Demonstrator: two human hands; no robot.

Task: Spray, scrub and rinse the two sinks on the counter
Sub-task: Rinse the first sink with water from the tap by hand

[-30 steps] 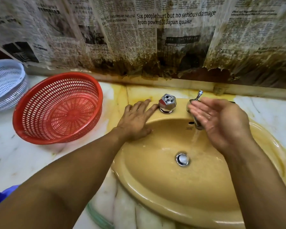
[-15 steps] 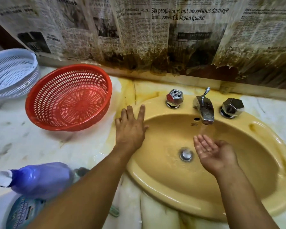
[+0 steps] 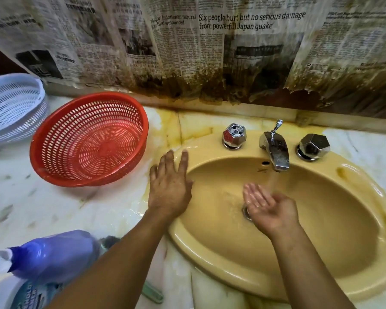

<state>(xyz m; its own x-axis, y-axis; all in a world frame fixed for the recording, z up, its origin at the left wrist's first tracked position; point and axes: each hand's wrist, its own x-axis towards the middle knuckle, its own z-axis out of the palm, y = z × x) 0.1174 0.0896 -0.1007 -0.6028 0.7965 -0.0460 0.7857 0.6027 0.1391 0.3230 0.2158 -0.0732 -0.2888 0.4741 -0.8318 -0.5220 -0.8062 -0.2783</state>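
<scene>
Two bare grips show in the head view, both at the one yellow sink [image 3: 321,230] in sight, which is set into the marble table [image 3: 42,204] below a wall papered with stained newspaper [image 3: 232,52]. The left grip [image 3: 168,190] lies palm down with fingers spread on the sink's wet left rim and holds nothing. I judge it is wiping or bracing there while the other works. The right grip [image 3: 270,206] is turned palm up just below the faucet [image 3: 275,150], its fingers straight and close together in a shallow cup, pinching nothing. The thin stream [image 3: 274,181] falls at its fingertips, so it seems placed to catch water and spread it round the bowl, which suggests the rinse step. It hangs over the drain [image 3: 245,212] and hides most of it. The left knob [image 3: 234,136] and right knob [image 3: 313,147] flank the spout, and neither is touched. The sink is a glossy mustard oval, wet, with faint brownish streaks on the bowl wall and a yellow stain running from its rim across the table toward the wall. A purple spray bottle [image 3: 51,253] sits at the lower left, well apart from the bowl and likely set aside from the water. A red basket [image 3: 91,139] stands near the left grip, with a white basket [image 3: 11,105] beyond it. No second sink is visible.
</scene>
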